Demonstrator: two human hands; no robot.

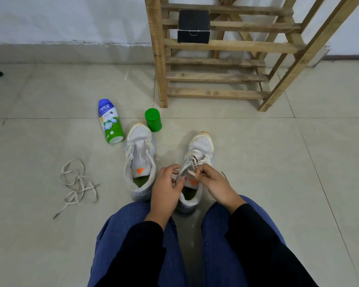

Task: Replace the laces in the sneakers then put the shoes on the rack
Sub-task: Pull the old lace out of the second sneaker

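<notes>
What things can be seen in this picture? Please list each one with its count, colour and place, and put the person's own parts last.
sneakers: 2, white with orange accents, on the floor; unlaced sneaker on the left, laced sneaker under the hands
loose lace: 1, off-white, on the floor far left
powder bottle: 1, blue, white and green, left of the unlaced sneaker
green jar: 1, green, beside the unlaced sneaker's toe
rack: 1, bare wood, against the wall
black box: 1, black, on a rack shelf
left hand: 1, at the laced sneaker's tongue
right hand: 1, pinching that sneaker's lace
</notes>
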